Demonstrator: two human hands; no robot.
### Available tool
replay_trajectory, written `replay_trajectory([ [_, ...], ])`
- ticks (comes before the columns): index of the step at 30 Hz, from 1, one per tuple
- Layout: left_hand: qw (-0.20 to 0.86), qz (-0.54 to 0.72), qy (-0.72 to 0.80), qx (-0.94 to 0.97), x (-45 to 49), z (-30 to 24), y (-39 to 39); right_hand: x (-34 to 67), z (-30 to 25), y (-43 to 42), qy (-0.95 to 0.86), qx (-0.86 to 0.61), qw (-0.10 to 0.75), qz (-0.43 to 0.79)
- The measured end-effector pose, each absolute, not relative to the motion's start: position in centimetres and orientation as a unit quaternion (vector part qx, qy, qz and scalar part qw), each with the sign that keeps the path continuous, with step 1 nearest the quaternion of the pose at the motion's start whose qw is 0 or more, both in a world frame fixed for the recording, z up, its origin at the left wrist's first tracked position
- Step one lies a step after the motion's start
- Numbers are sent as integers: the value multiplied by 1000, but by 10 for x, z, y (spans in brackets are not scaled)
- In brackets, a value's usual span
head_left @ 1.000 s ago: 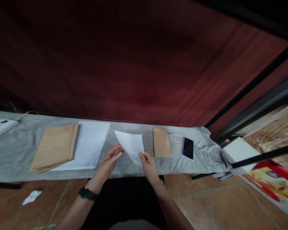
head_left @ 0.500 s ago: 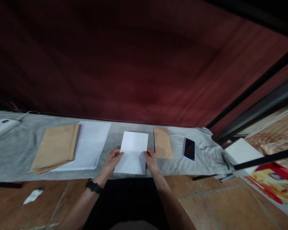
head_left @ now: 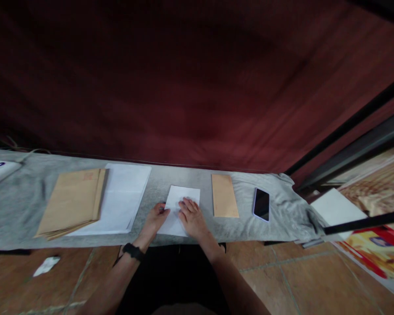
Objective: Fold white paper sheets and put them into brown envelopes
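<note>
A white sheet of paper point(head_left: 184, 191) lies on the grey cloth in front of me, smaller than the stacked sheets to its left. My left hand point(head_left: 156, 217) pinches its left edge between thumb and fingers, a dark band on that wrist. Across the sheet's right half rests my right hand point(head_left: 192, 218), flat with fingers stretched out and holding nothing. A brown paper envelope point(head_left: 225, 196) lies just right of the sheet, apart from my right hand. On the left, a stack of larger brown envelopes point(head_left: 72, 197) partly covers a pile of white paper point(head_left: 126, 197).
A phone point(head_left: 262, 204) lies on the right of the grey cloth point(head_left: 246, 227). A white device with a cable point(head_left: 1, 170) sits at the far left. Behind the table hangs a dark red curtain point(head_left: 184, 109). Black metal bars point(head_left: 364, 222) stand at the right.
My right hand has moved left from the sheet's right edge to lie flat on it. The sheet now looks slightly smaller. My left hand stays at the left edge.
</note>
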State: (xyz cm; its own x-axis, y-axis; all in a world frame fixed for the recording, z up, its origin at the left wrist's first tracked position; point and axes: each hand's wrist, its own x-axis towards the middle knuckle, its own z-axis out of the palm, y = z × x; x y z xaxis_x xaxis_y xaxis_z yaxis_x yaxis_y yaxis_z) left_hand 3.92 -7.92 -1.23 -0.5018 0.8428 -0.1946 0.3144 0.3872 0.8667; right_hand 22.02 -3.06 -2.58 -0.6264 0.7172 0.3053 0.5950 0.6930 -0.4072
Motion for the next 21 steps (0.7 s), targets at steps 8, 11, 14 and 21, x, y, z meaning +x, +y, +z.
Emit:
replay_trajectory([
  [8,327,376,790,357,41,-9,-80,225,-32,-3,-891,-418,163,69],
  [11,313,378,797,352,43,-8,-81,231,-30,13,-882,-437,167,57],
  [14,305,388,801,339,47,-7,-82,231,-25,19,-869,-463,166,58],
  [21,303,395,806,320,57,-11,-82,224,-20,-30,-877,-434,184,94],
])
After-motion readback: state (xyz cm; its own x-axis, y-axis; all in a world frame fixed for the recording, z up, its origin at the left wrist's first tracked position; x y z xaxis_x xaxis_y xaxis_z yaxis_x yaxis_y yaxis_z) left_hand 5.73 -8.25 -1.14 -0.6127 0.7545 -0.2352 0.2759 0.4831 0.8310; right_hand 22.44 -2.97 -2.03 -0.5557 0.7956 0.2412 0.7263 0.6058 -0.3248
